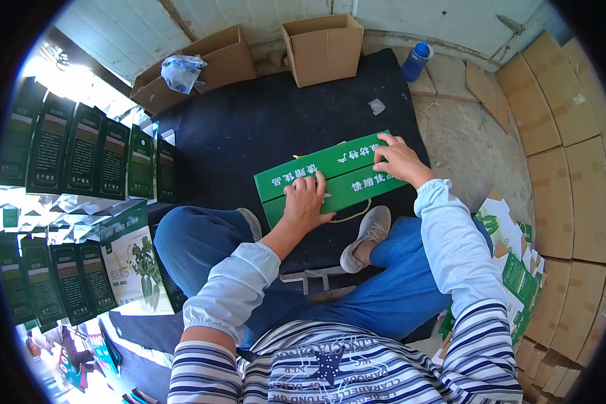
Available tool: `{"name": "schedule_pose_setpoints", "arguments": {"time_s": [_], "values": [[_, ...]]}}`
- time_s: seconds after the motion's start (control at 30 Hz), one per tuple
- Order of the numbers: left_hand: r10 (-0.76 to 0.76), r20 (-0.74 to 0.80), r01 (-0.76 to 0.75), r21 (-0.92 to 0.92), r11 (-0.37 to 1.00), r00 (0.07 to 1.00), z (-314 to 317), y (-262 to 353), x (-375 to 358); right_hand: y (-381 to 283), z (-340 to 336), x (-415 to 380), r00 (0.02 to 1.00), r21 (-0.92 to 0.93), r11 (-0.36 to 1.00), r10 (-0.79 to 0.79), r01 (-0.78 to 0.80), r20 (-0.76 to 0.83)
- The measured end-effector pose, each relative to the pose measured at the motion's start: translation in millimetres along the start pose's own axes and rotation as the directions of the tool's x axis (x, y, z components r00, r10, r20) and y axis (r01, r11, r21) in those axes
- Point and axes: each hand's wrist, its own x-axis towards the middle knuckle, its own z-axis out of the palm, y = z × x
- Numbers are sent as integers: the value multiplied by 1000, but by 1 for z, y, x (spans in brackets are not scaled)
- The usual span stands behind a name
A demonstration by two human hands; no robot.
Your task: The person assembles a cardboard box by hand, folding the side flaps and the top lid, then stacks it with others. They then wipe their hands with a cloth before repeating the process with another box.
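Note:
A long green box (pixel 340 176) with white lettering lies on the black mat between my shoes, its top split by a lengthwise seam. Yellowish cord shows at its near and far edges. My left hand (pixel 306 200) rests on the box's left half, fingers bent and a little apart on the top. At the right end, my right hand (pixel 398 160) touches the top and far edge with curved, separated fingers. Neither hand is wrapped around anything.
Green printed boxes (pixel 84 148) stand in rows at the left. Two cardboard cartons (pixel 326 54) and a blue bottle (pixel 417 60) are at the back. Stacked brown cartons (pixel 552 195) line the right side, with flat green-and-white packaging (pixel 518 283) beside my knee.

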Motion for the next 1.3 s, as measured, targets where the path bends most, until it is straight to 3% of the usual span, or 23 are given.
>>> {"name": "schedule_pose_setpoints", "arguments": {"time_s": [0.13, 0.27, 0.33, 0.63, 0.73, 0.77, 0.83, 0.87, 0.9, 0.93, 0.97, 1.03, 1.07, 1.13, 1.23, 1.3], "values": [[6, -22, -7, -78, 997, 1000, -3, -4, -7, 2, 6, -1, 998, -76, 997, 3, -8, -69], [21, -76, -28, -94, 995, 997, -6, -7, -24, 10, 8, -6, 977, 33, 986, 163, -160, -134], [25, -154, -38, -82, 996, 988, -1, -10, -30, 13, 9, -7, 969, 129, 974, 205, -188, -135], [34, -84, -44, -117, 992, 996, -4, -11, -26, 21, 16, -3, 970, 113, 966, 240, -234, -45], [-191, -267, 118, -265, 957, 945, -15, -22, -37, 46, 28, 0, 972, 262, 944, 226, -203, -64], [-385, -250, 279, -372, 885, 888, -3, -32, -41, 48, 26, -2, 951, 359, 883, 308, -301, 41], [-720, -154, 539, -563, 627, 676, 36, -54, -50, 52, 21, -6, 866, 493, 712, 419, -500, 273], [-758, 162, 616, -699, 365, 632, 43, -59, -53, 57, 23, -6, 854, 501, 693, 400, -519, 332], [-683, 461, 678, -733, 66, 566, 49, -66, -56, 60, 27, -8, 842, 506, 678, 375, -534, 387], [-508, 708, 716, -660, -229, 491, 50, -72, -60, 62, 29, -9, 828, 509, 663, 345, -548, 442], [-579, 647, 714, -684, -152, 497, 33, -56, -59, 56, 23, -12, 843, 526, 670, 317, -523, 435], [-643, 406, 575, -815, 66, 650, 30, -63, -56, 51, 3, -12, 883, 573, 678, 282, -460, 374], [-648, 280, 498, -849, 178, 709, 18, -66, -52, 53, 1, -8, 914, 612, 679, 318, -406, 253], [-611, 86, 267, -940, 212, 787, -36, -71, -41, 54, -18, -2, 910, 738, 584, 404, -337, 96], [-617, -269, 65, -884, 463, 740, -108, -84, -26, 24, -77, -17, 909, 915, 400, 400, -58, -117], [-544, -559, -127, -761, 636, 625, -167, -96, -22, 12, -105, -18, 903, 939, 273, 315, 209, -292]]}}
